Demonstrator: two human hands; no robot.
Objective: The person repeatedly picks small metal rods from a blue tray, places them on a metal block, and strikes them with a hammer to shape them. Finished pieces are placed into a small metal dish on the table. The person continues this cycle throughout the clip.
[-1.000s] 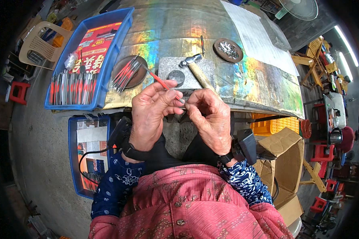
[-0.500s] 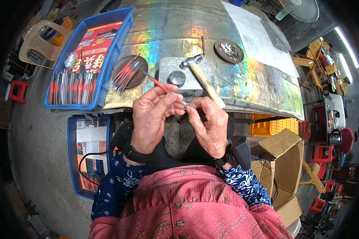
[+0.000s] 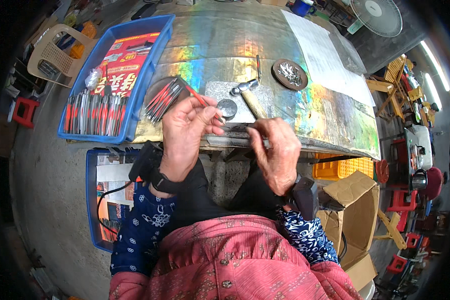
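Note:
My left hand (image 3: 182, 135) is closed in a pinch on a slim red stick (image 3: 197, 95), which slants up and left toward a brown plate (image 3: 155, 94) of similar red and dark sticks. My right hand (image 3: 275, 155) hovers at the table's near edge, its thumb and fingertips together; what they pinch, if anything, is too small and blurred to name. Beyond this hand lies a ball-peen hammer (image 3: 255, 104) on a speckled stone block (image 3: 217, 91), the handle's near end hidden behind the hand. A round dark metal piece (image 3: 227, 108) sits on the block.
Left on the table, a blue tray (image 3: 147, 75) holds a row of red and grey sticks. A brown dish (image 3: 301, 84) of small silvery pieces stands at the right, near white sheets (image 3: 330, 70). Below are another blue tray (image 3: 91, 200), a yellow crate (image 3: 342, 168) and a cardboard box (image 3: 357, 205).
My hands have come apart: the right moved right, away from the stick's lower end, while the left still pinches the stick. The whole view has shifted slightly.

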